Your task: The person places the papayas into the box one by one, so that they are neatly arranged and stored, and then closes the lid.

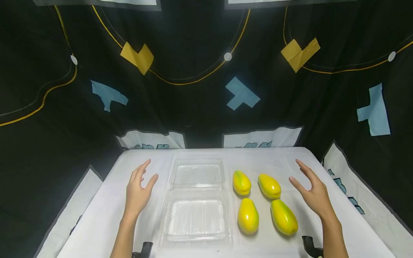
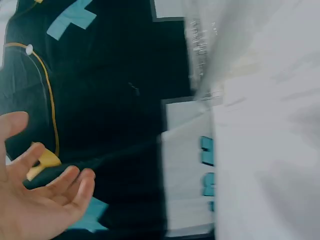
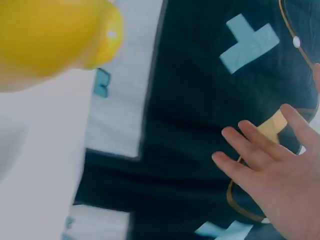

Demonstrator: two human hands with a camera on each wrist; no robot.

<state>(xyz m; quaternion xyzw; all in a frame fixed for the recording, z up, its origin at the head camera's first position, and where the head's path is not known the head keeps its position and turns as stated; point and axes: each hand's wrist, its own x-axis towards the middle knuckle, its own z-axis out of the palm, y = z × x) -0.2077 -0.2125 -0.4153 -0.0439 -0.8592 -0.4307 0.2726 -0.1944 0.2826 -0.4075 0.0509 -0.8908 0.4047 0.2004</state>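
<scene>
My left hand point(image 1: 138, 193) is held over the left side of the table, fingers loosely spread and holding nothing. Beside it lies a clear plastic clamshell box point(image 1: 197, 189), its lid folded back toward the far edge, with nothing inside. On the other side, my right hand point(image 1: 314, 195) hovers with spread fingers and nothing in them. Between the box and that hand lie several glossy yellow-green papayas, among them a far left one point(image 1: 241, 182), a far right one point(image 1: 269, 186), a near left one point(image 1: 248, 216) and a near right one point(image 1: 284, 217). A papaya point(image 3: 55, 37) looms large in the right wrist view.
A white cloth covers the table point(image 1: 151, 229). Black curtains point(image 1: 193, 114) with blue and yellow tape and a hanging cord enclose the far side and both flanks. Dark wrist mounts point(image 1: 311, 246) show at the near edge beside the forearms.
</scene>
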